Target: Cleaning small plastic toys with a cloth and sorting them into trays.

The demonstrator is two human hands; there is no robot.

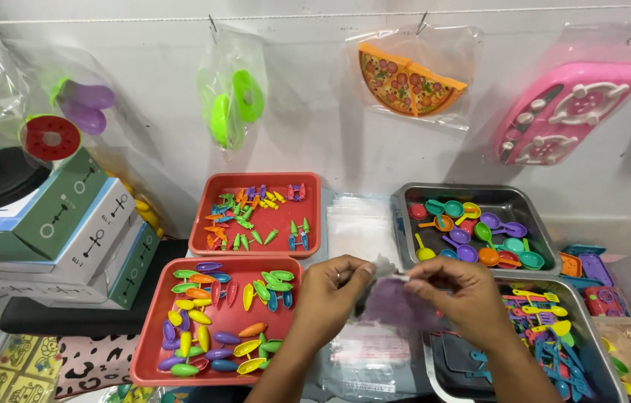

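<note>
the purple thing inside the small clear plastic bag (394, 302) is blurred beyond telling. the lower steel tray (435, 373) runs off the bottom edge, and both forearms are cut off there.

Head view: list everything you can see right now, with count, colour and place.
near red tray: one, many mixed-colour oval pieces, front left
far red tray: one, small mixed-colour pieces, behind it
upper metal tray: one, coloured scoops, right
lower metal tray: one, coloured utensils, front right
clear bag stack: one, centre
hanging bags: four, toys inside, on wall
boxes: stacked, left
small clear bag: one, purple inside, between hands
left hand: pinching bag
right hand: pinching bag
</note>
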